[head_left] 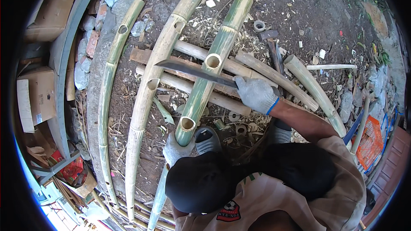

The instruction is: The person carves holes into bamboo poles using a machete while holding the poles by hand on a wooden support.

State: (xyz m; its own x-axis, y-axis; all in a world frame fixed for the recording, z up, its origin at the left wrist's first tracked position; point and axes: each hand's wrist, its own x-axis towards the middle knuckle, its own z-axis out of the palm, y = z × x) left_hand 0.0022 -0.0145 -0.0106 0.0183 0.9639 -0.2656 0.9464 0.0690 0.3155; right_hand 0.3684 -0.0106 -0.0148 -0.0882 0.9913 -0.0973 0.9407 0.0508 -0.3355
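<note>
A green bamboo pole (200, 96) slants away from me, resting on crosswise bamboo pieces and a wooden plank. Two round holes are cut in its upper side, one near its middle and one close to me. My left hand (177, 149), in a grey-white work glove, is closed around the pole's near end, its fingers partly hidden. A machete (192, 71) is in my right hand (256, 95), also gloved, with the fingers wrapped round its handle. The dark blade points left and crosses above the pole just nearer than the middle hole; whether it touches cannot be made out.
Left of the pole lies a long pale bamboo pole (141, 107) with holes, then a thinner green one (109, 85). A hammer (274, 51) and a thick bamboo length (317, 90) lie right. Cardboard boxes (38, 96) stand far left. Wood chips litter the dirt.
</note>
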